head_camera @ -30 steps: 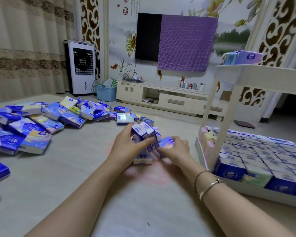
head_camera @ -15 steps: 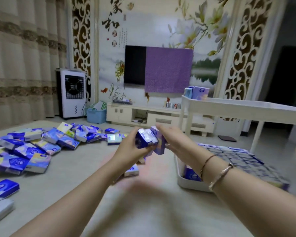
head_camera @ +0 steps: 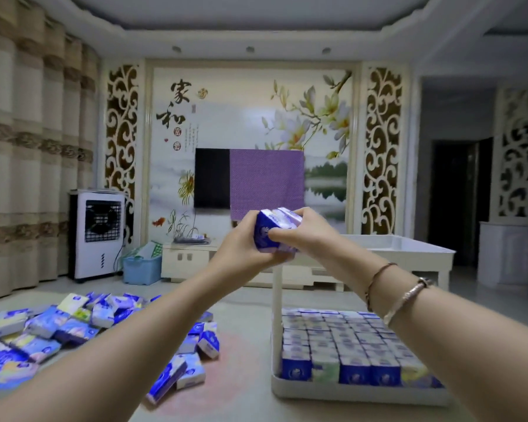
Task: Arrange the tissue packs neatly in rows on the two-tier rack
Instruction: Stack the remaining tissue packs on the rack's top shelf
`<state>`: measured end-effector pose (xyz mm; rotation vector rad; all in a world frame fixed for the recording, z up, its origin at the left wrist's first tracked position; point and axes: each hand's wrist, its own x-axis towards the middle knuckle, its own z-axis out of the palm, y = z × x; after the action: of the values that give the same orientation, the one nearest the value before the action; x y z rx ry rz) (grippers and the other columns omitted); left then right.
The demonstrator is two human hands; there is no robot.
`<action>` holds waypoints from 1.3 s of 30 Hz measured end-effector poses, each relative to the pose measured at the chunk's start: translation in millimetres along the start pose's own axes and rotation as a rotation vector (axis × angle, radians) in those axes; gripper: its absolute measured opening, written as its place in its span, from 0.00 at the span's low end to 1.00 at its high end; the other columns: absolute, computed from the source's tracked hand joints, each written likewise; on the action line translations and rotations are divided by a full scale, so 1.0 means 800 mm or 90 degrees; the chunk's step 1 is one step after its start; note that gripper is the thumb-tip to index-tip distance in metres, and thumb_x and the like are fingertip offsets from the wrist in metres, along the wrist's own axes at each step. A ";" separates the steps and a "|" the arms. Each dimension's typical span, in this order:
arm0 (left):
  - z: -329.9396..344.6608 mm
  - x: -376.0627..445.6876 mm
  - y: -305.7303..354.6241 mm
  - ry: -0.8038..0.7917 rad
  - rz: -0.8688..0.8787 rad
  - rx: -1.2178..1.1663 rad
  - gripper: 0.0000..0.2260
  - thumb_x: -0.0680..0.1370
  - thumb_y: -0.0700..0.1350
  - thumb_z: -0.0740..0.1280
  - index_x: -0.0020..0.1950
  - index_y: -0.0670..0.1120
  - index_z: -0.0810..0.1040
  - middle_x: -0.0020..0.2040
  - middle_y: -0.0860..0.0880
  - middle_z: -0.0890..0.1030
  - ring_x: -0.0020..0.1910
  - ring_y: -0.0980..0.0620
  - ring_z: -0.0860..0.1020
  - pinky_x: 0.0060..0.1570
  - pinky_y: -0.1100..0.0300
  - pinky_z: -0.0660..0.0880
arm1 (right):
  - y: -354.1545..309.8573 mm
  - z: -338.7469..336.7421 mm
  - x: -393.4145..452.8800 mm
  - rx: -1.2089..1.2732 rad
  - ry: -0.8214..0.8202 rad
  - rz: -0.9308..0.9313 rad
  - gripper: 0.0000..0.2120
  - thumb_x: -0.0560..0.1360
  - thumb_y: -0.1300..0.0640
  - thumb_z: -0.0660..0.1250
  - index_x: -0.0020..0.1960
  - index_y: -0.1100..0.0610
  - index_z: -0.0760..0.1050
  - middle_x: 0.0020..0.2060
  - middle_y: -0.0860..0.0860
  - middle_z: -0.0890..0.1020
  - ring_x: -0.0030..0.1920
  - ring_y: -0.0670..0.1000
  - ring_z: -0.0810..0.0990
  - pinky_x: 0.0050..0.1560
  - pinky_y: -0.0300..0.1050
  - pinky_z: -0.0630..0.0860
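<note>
Both grips curled tight round a bundle of tissue packs (head_camera: 276, 228), left hand (head_camera: 241, 248), right hand (head_camera: 307, 231), raised beside upper tier (head_camera: 409, 249) of the two-tier rack; lower tier (head_camera: 348, 391) packed in rows

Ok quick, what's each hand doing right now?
Left hand: closed around the bunch of tissue packs, gripping it from the left.
Right hand: closed on the same bunch, gripping it from the right.

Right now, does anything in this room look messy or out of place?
Yes: loose tissue packs lie scattered and tilted across the floor on the left, unlike the tidy rows filling the rack's lower tier. Also, a purple cloth hangs over most of the television, leaving only a strip showing.
</note>
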<state>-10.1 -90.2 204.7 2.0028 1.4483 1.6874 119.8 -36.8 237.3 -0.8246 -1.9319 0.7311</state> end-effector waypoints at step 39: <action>0.080 0.196 -0.103 -0.231 -0.291 0.210 0.36 0.77 0.35 0.65 0.78 0.49 0.49 0.70 0.42 0.68 0.66 0.45 0.71 0.59 0.54 0.73 | 0.127 -0.044 0.170 0.138 -0.313 0.294 0.23 0.74 0.59 0.66 0.68 0.57 0.66 0.56 0.56 0.77 0.52 0.50 0.76 0.45 0.39 0.74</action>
<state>-19.2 95.1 235.2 1.7976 1.9359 0.9002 124.3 136.5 243.2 -1.0353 -2.0463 1.5108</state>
